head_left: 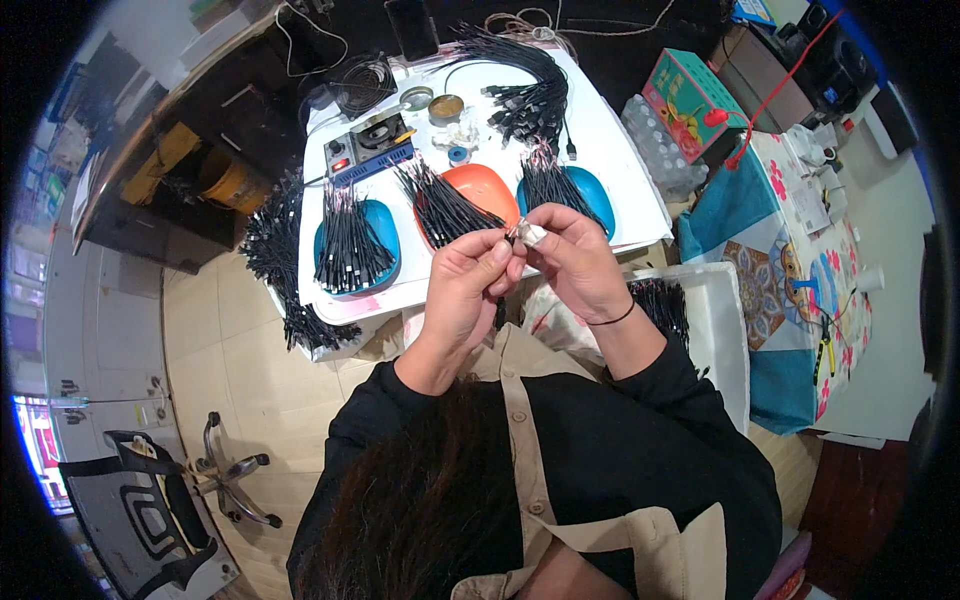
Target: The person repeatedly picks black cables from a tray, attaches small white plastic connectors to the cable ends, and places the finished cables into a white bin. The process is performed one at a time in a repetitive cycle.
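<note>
Cable end (512,237) sits right between the two hands, at the fingertips where they meet, raised in front of the chest over the near table edge. Small, mostly covered by fingers; dark, with a bit of reddish thin wire showing at the tip. Exact shape too small to tell. Left hand (475,275): thumb and bent fingers pinching it. Right hand (573,262): thumb and index pinched together at the same spot, with a whitish bit (533,233) at the tips, cannot tell what it is. Thin dark band on right wrist.

Just beyond the hands, an orange tray (480,186) with black cables (437,203) lying across it. Left of the left hand, a blue tray (388,232), cables with pale plugs in and over it. Just behind the right hand, another blue tray (592,194), also with cables. Farther ahead: a control box (368,155) with blue front, a small blue ring (458,155), two round tins (432,104), a big cable bundle (530,95). White table (630,205) under all of it. Right of the right forearm, a white bin (722,340) holding more cables.
</note>
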`<state>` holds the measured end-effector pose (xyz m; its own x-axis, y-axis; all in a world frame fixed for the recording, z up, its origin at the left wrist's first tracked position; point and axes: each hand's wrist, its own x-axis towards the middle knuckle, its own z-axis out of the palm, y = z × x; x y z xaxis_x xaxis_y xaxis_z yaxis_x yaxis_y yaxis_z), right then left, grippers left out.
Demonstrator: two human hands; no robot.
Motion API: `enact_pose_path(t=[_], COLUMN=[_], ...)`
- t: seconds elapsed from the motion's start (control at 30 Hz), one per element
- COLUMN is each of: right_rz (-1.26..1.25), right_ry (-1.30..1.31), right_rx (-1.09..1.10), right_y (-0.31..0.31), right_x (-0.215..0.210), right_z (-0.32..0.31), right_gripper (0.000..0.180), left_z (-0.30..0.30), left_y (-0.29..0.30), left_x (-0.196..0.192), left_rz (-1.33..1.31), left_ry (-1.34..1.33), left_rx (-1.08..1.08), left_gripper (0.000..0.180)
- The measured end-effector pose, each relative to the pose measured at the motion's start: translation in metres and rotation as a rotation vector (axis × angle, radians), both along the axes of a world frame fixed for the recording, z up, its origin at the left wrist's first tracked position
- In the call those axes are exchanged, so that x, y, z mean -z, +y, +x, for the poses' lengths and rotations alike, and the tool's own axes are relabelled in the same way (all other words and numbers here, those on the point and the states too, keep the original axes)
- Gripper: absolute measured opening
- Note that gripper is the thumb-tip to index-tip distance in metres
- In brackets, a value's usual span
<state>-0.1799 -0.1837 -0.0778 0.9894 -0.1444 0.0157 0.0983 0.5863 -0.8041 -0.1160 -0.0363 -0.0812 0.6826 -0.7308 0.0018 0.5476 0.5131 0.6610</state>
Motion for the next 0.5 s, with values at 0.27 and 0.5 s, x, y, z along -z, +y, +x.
enact_pose_path(t=[0.27, 0.5], right_rz=[-0.263, 0.025], right_ry=[-0.043, 0.026], right_rx=[0.131, 0.002], right_y=[-0.0016, -0.0042], right_x=[-0.006, -0.0032], right_z=[-0.0037, -0.0026], right_gripper=[0.017, 0.016], left_z=[-0.0004, 0.0012], left_y=[-0.0018, -0.0014], left_x=[-0.0022, 0.0], left_rz=[0.145, 0.083], left_ry=[-0.187, -0.162], left_rx=[-0.084, -0.021], left_gripper=[0.013, 0.013])
